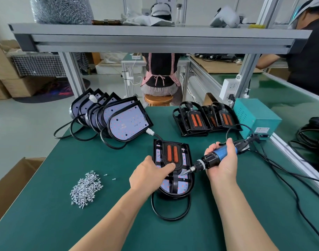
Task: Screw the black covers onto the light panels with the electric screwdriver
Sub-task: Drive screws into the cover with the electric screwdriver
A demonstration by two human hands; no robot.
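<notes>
Left hand (149, 175) presses black cover (171, 154), right hand (222, 166) grips screwdriver (206, 160), teal box (254, 113) label illegible

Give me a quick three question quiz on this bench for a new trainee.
1. True or false: the right hand grips the screwdriver.
2. Where do the screws lie relative to the panel being worked on? A) to its left B) to its right C) on top of it
3. Fill in: the left hand rests on the black ____.

Key: 1 true; 2 A; 3 cover.
</notes>
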